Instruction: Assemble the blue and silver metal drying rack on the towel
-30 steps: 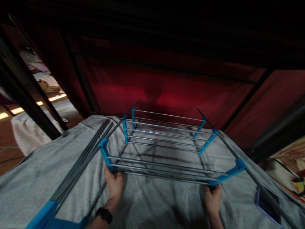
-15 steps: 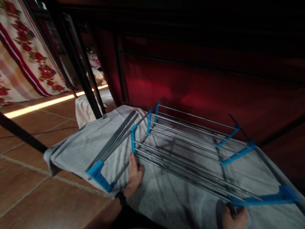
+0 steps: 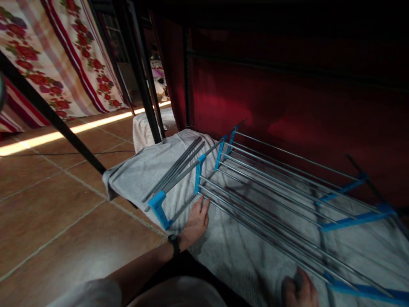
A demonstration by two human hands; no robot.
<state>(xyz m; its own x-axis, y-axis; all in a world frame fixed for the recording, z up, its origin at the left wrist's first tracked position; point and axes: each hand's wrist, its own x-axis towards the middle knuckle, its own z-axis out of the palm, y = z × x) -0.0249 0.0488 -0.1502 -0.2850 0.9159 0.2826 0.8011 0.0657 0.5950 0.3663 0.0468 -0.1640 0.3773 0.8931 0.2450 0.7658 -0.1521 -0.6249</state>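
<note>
**Drying rack laid flat on a grey blanket, a hand at each near corner**

Far to the left hangs a floral cloth point(image 3: 47, 64), cream with red flowers and stripes, above a floor of brown tiles point(image 3: 47, 213) crossed by a bright strip of light. Dark metal posts point(image 3: 143, 85) slant up from the floor just behind the blanket's corner.

The grey blanket point(image 3: 143, 170) is spread low over the tiles, and on it lies the drying rack point(image 3: 262, 187), its thin metal rods running across between blue plastic brackets point(image 3: 198, 172). A bundle of grey rods with a blue end piece point(image 3: 158, 204) rests folded along the rack's left side.

The left hand point(image 3: 196, 221) lies on the blanket just beside the rack's near left corner, fingers stretched out and open, the fingertips touching or almost touching the nearest rod; it clasps nothing. A dark watch point(image 3: 174, 245) sits on the wrist.

Further right, at the bottom edge, the right hand point(image 3: 298, 292) is curled around the near rail of the rack, close to a blue bracket; only the knuckles show, but the fingers look wrapped on the metal.

Behind it all stands a deep red fabric wall point(image 3: 287, 111) on a dark frame.
</note>
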